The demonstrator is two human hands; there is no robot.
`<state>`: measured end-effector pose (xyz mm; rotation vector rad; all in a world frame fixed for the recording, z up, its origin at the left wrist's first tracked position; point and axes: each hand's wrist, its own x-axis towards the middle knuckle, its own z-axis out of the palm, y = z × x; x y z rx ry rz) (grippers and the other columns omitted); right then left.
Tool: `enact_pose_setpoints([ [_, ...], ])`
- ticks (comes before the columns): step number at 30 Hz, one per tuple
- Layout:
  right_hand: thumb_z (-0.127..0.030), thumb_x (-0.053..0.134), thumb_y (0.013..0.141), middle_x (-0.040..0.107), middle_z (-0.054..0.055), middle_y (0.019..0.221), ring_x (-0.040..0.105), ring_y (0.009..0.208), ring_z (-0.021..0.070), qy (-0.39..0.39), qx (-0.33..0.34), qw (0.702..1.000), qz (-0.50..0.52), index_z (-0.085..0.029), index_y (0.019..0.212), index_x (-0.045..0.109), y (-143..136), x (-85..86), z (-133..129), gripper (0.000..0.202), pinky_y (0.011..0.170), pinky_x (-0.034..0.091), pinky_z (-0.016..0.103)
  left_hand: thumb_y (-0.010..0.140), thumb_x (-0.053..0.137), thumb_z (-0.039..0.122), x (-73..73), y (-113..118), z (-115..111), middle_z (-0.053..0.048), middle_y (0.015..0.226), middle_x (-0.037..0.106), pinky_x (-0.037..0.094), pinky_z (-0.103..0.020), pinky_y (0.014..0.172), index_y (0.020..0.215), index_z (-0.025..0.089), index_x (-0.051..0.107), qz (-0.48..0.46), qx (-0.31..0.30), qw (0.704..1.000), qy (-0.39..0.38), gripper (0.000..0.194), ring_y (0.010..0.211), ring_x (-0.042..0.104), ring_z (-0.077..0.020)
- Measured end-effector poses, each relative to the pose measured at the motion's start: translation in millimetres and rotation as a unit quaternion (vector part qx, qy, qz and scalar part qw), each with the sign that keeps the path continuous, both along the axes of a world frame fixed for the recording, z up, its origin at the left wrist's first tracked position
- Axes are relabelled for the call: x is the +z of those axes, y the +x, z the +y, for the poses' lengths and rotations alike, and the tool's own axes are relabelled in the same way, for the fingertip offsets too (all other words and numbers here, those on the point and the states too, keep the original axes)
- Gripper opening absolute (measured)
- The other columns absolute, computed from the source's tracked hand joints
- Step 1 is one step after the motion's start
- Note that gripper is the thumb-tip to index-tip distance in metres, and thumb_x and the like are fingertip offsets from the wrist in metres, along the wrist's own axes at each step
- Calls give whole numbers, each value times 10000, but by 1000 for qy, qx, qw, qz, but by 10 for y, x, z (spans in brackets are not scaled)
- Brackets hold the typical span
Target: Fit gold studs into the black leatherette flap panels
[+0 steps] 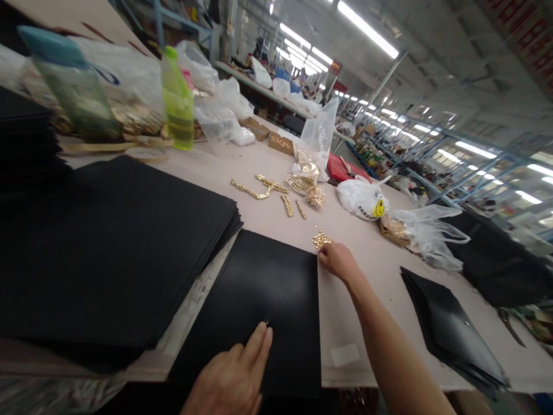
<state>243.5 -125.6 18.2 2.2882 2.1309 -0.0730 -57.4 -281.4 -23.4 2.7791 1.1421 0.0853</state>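
While the left grip point(233, 369) lay unclenched on the black sheet point(279, 274), the right grip point(323, 251), its hold hidden from me, touched gold pieces point(320, 238) on the counter point(371, 239), probably light, slippery, best pinched singly.

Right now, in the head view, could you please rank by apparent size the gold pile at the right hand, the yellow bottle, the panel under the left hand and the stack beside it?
1. Stack
2. Panel
3. Bottle
4. Gold pile
Apparent size only: the bottle stands farther off.
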Motion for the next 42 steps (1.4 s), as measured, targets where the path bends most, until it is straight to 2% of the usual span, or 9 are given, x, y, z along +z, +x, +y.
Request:
enact_pose_setpoints([
  [4, -149, 562, 752, 688, 71, 628, 618, 636, 186, -9, -18, 999, 40, -166, 628, 687, 81, 34, 20, 177, 603, 363, 266, 779, 478, 74, 41, 17, 10, -179, 1509, 442, 587, -355, 720, 1467, 73, 381, 6, -17, 999, -27, 695, 886, 669, -218],
  [8, -245, 536, 826, 697, 69, 687, 624, 671, 189, 26, -25, 994, 105, -161, 770, 706, -9, 64, -195, 198, 644, 417, 278, 828, 466, 71, 53, 21, -2, -194, 1481, 474, 586, -350, 676, 1450, 60, 400, -5, -23, 1000, -17, 626, 856, 672, -215],
  [11, -385, 531, 880, 700, 55, 715, 637, 643, 176, 13, -10, 979, 205, -149, 927, 703, -258, 45, -549, 295, 627, 480, 280, 868, 461, 92, 50, 13, -16, -175, 1442, 530, 587, -349, 674, 1425, 56, 437, -31, -22, 999, -11, 559, 852, 676, -217],
  [14, -449, 622, 848, 682, 36, 692, 618, 607, 159, -52, -12, 924, 379, -143, 957, 704, -612, -2, -946, 335, 581, 492, 267, 890, 437, 82, 33, -1, -28, -158, 1405, 572, 577, -339, 682, 1406, 69, 468, -47, -18, 999, 5, 517, 836, 674, -206],
  [16, -412, 658, 835, 676, 23, 682, 608, 614, 152, -91, -15, 898, 431, -162, 923, 719, -843, -17, -1143, 272, 578, 479, 254, 894, 420, 67, 14, -12, -37, -154, 1391, 584, 564, -331, 667, 1398, 71, 477, -53, -16, 998, 22, 507, 814, 669, -198],
  [19, -328, 635, 856, 708, 10, 745, 626, 672, 148, -109, 30, 916, 385, -203, 884, 733, -1090, 0, -1269, 161, 626, 473, 243, 891, 430, 67, -21, -27, -52, -157, 1364, 602, 546, -326, 651, 1395, 51, 470, -64, -26, 997, 42, 506, 795, 655, -196],
  [28, -203, 564, 875, 717, 8, 798, 627, 685, 148, -113, 137, 950, 258, -220, 812, 689, -1241, 90, -1154, 141, 644, 435, 246, 869, 468, 60, -64, -11, -88, -153, 1312, 630, 527, -327, 634, 1375, 36, 476, -95, -12, 993, 70, 507, 780, 626, -193],
  [34, -201, 583, 840, 703, -3, 715, 620, 632, 145, -156, 101, 948, 258, -219, 762, 684, -1266, 146, -1050, 128, 579, 414, 242, 880, 443, 47, -5, -17, -61, -151, 1303, 643, 526, -321, 617, 1326, 47, 534, -101, -12, 993, 61, 455, 762, 641, -188],
  [42, -196, 663, 752, 623, -17, 547, 554, 508, 129, -253, 45, 932, 255, -207, 678, 644, -1272, 152, -816, 77, 443, 337, 214, 854, 413, 29, -50, 19, -59, -153, 1265, 671, 503, -308, 557, 1284, 45, 582, -121, -3, 991, 64, 462, 682, 623, -172],
])
